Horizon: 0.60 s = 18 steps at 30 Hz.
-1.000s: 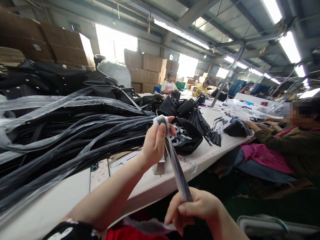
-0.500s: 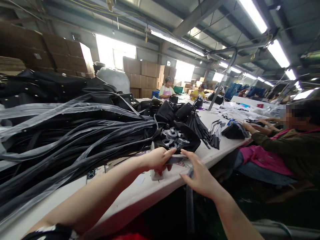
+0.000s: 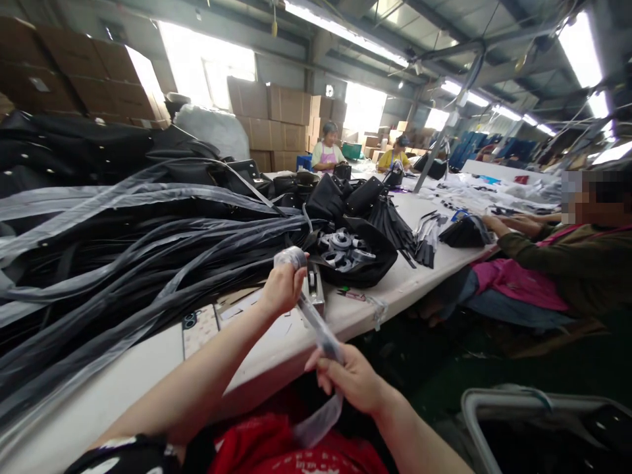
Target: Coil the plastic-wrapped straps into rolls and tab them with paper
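My left hand point(image 3: 282, 288), over the table edge, is closed around a coil of strap in clear plastic point(image 3: 290, 257). From that coil a flat length of the same plastic-wrapped strap point(image 3: 316, 320) runs down to my right hand point(image 3: 353, 376), whose fingers pinch it. The loose end hangs below my right hand, in front of my red clothing. Just beyond my left hand stands a metal tape dispenser point(image 3: 316, 289), partly hidden by the hand. An opened black bag point(image 3: 378, 270) behind it holds several coiled grey straps point(image 3: 342, 245).
Long black straps in plastic point(image 3: 187, 243) heap on the left. Small snips point(image 3: 351, 294) lie by the table's front edge; a patterned phone-like item point(image 3: 200, 329) lies left. A co-worker point(image 3: 548, 257) sits on the right. A metal-framed bin point(image 3: 538, 398) stands lower right.
My hands were close together at the tape dispenser. Now my left hand has risen left with the coil, and my right hand has come down toward me, stretching the strap between them.
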Each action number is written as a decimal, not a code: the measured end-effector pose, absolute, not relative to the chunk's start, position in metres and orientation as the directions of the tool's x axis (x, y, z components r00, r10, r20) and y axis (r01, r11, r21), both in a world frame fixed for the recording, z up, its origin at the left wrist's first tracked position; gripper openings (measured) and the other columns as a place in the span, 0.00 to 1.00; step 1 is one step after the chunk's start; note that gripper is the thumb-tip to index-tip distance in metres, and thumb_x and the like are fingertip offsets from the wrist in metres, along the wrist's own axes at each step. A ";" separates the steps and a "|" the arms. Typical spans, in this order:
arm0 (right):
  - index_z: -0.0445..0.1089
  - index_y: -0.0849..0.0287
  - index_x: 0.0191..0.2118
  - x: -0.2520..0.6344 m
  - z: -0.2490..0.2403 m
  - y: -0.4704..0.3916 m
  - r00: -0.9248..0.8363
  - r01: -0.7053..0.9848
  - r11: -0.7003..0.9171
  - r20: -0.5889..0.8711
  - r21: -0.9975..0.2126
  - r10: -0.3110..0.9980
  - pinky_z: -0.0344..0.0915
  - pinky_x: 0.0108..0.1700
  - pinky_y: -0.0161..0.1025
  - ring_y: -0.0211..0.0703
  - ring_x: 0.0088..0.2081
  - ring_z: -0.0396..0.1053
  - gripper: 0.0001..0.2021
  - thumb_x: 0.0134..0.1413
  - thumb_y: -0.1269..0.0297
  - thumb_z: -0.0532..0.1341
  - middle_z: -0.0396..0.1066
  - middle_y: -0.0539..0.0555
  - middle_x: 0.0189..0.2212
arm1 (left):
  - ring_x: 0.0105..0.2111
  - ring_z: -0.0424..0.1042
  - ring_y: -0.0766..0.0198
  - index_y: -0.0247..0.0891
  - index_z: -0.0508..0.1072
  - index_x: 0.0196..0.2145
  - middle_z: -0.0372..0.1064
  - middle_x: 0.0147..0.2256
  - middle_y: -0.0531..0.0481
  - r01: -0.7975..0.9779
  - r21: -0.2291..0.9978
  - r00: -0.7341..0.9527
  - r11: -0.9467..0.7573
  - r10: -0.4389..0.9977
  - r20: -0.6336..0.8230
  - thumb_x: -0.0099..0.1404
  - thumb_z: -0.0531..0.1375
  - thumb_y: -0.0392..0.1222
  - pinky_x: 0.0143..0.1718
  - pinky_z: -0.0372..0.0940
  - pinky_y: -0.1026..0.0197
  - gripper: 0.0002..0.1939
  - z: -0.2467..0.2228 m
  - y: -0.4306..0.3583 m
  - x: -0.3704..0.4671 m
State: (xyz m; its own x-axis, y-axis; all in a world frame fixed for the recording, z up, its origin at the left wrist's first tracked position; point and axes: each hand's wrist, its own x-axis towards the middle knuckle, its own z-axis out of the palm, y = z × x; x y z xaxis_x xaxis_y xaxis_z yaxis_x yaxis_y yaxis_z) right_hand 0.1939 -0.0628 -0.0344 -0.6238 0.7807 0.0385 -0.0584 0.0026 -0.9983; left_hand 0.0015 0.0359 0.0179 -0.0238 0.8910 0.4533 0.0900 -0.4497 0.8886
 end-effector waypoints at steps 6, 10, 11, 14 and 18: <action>0.74 0.62 0.32 0.253 -0.009 -0.027 -0.514 0.146 0.134 0.041 -0.980 0.857 0.61 0.27 0.35 0.37 0.22 0.64 0.18 0.60 0.52 0.57 0.69 0.52 0.21 | 0.22 0.60 0.62 0.41 0.64 0.18 0.60 0.19 0.50 0.517 0.691 0.476 -0.505 0.841 0.258 0.60 0.57 0.59 0.30 0.58 0.59 0.22 -0.036 -0.021 0.003; 0.69 0.61 0.50 0.257 -0.014 -0.016 -0.378 0.556 0.439 0.255 -0.706 0.890 0.64 0.52 0.50 0.53 0.47 0.69 0.23 0.48 0.57 0.67 0.72 0.61 0.44 | 0.18 0.60 0.66 0.39 0.66 0.20 0.62 0.17 0.52 0.427 0.892 0.446 -0.147 0.893 -0.067 0.68 0.40 0.63 0.24 0.56 0.62 0.32 -0.031 -0.036 0.022; 0.65 0.60 0.56 0.252 -0.016 -0.017 -0.392 0.590 0.491 0.303 -0.641 0.868 0.60 0.57 0.52 0.55 0.53 0.66 0.30 0.46 0.60 0.68 0.68 0.62 0.51 | 0.17 0.58 0.67 0.38 0.67 0.21 0.60 0.16 0.53 0.364 0.931 0.434 -0.024 0.889 -0.146 0.67 0.38 0.65 0.23 0.56 0.63 0.34 -0.029 -0.036 0.026; 0.55 0.59 0.63 0.231 -0.027 -0.026 -0.483 0.550 0.571 0.325 -0.609 0.813 0.57 0.61 0.50 0.52 0.58 0.61 0.36 0.47 0.67 0.65 0.63 0.61 0.57 | 0.11 0.49 0.69 0.38 0.67 0.20 0.50 0.10 0.58 0.151 0.954 0.467 0.260 0.832 -0.300 0.63 0.38 0.71 0.18 0.56 0.63 0.37 -0.023 -0.032 0.031; 0.57 0.61 0.60 0.207 -0.045 -0.030 -0.455 0.457 0.487 0.274 -0.745 0.847 0.62 0.57 0.50 0.51 0.52 0.66 0.30 0.51 0.70 0.61 0.67 0.62 0.52 | 0.09 0.47 0.72 0.37 0.67 0.21 0.48 0.08 0.60 -0.012 0.924 0.507 0.383 0.798 -0.324 0.62 0.46 0.71 0.16 0.57 0.65 0.34 -0.015 -0.030 0.031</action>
State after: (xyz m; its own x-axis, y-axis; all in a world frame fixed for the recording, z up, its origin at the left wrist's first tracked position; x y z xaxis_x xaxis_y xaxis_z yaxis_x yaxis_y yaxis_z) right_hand 0.2075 -0.0298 -0.0455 -0.4552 0.8471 0.2744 0.4568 0.4867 -0.7447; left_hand 0.0305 -0.0296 -0.0150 0.5073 0.7984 -0.3244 -0.0125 0.3832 0.9236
